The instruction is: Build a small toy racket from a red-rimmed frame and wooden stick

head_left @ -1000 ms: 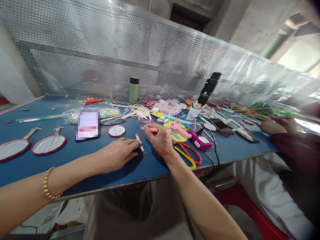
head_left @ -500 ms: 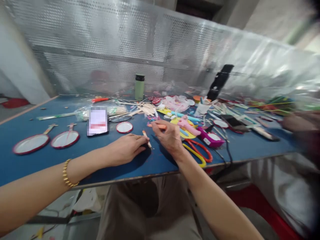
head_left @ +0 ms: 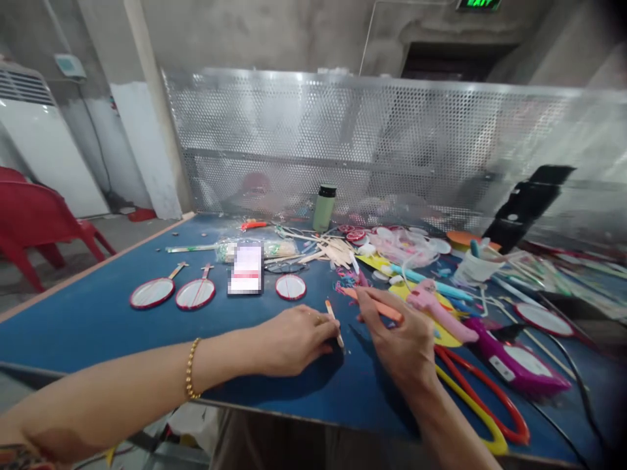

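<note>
My left hand (head_left: 296, 341) rests low over the blue table (head_left: 161, 339), its fingers pinching a short wooden craft stick (head_left: 334, 321) with an orange upper end. To its right, my right hand (head_left: 404, 336) grips a slim orange pen-like tool (head_left: 385, 308); its exact kind is not clear. The tool's front end points left, towards a small heap of pink and blue scraps (head_left: 347, 281). Just beyond my left hand lies a white disc with a red rim (head_left: 290, 287). Further left are two similar discs (head_left: 151, 293) (head_left: 195, 294) with stick handles.
A phone (head_left: 245, 269) stands behind the left hand. Wooden sticks (head_left: 336, 250) and a green bottle (head_left: 324, 209) are at the back. Scissors with red and yellow handles (head_left: 494, 434), a pink glue gun (head_left: 435, 303), a purple device (head_left: 519, 359) and a white cup (head_left: 477, 267) crowd the right.
The camera view has swung left and up, so the table items appear further right. Both hands keep their hold on the craft stick and the orange tool.
</note>
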`<state>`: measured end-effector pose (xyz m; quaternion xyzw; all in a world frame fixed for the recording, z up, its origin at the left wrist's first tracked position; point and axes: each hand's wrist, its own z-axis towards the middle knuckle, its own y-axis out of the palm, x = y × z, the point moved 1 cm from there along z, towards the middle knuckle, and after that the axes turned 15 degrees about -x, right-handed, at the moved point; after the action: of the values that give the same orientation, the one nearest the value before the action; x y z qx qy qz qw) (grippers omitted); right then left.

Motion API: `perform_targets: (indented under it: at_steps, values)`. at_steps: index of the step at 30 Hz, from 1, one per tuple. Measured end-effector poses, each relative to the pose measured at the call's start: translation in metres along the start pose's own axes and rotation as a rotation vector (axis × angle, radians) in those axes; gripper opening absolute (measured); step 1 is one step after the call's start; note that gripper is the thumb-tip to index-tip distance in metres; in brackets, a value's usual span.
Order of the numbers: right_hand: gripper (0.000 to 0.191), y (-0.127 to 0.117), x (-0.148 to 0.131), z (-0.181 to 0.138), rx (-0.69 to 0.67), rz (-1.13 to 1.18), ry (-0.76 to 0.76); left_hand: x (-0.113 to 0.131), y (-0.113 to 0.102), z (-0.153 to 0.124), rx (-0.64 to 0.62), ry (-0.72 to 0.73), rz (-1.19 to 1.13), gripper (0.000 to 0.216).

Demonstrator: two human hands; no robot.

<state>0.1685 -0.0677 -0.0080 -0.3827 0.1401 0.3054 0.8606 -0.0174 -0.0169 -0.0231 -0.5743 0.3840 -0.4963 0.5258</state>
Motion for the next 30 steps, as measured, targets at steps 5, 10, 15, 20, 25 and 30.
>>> perform_targets:
  at_steps: [5,10,15,20,25,30]
  values:
    - [0.021,-0.006,-0.001,-0.002,0.051,0.068,0.058,-0.001,0.005,0.000,0.026,0.056,0.007,0.031]
    - [0.018,-0.009,-0.006,-0.004,-0.016,0.164,0.084,0.000,0.007,-0.001,0.040,0.050,0.015,0.031]
    - [0.016,-0.012,-0.008,-0.002,-0.100,0.210,0.141,0.001,0.006,0.000,0.013,0.015,-0.039,0.029]
    - [0.013,-0.021,-0.013,0.010,-0.163,0.115,0.115,0.001,0.007,-0.002,-0.009,-0.004,-0.043,0.037]
    - [0.013,-0.018,-0.001,0.012,-0.196,0.013,0.094,-0.002,0.006,-0.004,-0.032,0.005,-0.086,0.040]
    - [0.015,-0.004,0.014,0.001,-0.246,0.042,0.155,-0.003,0.007,-0.008,-0.013,0.005,-0.150,0.046]
